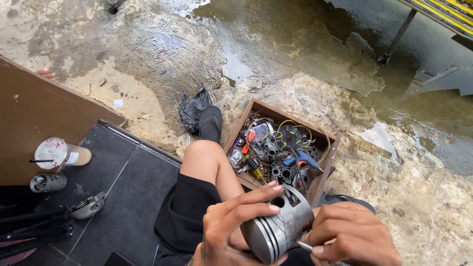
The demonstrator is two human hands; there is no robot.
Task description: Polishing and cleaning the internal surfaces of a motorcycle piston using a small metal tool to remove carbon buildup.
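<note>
The piston (278,224), a grey metal cylinder with ring grooves round its crown, sits low in the middle of the view, above the person's lap and in front of the wooden box (322,184) of tools. The left hand (229,229) wraps it from the left, fingers curled over the top and thumb beneath, a firm clasp. The right hand (354,236) pinches a thin metal pick (304,246) whose tip meets the piston's lower edge. To work cleanly, I judge the left hand should keep the piston from rolling while the pick runs lightly along the metal, angled away from the holding fingers so a slip does not stab them.
</note>
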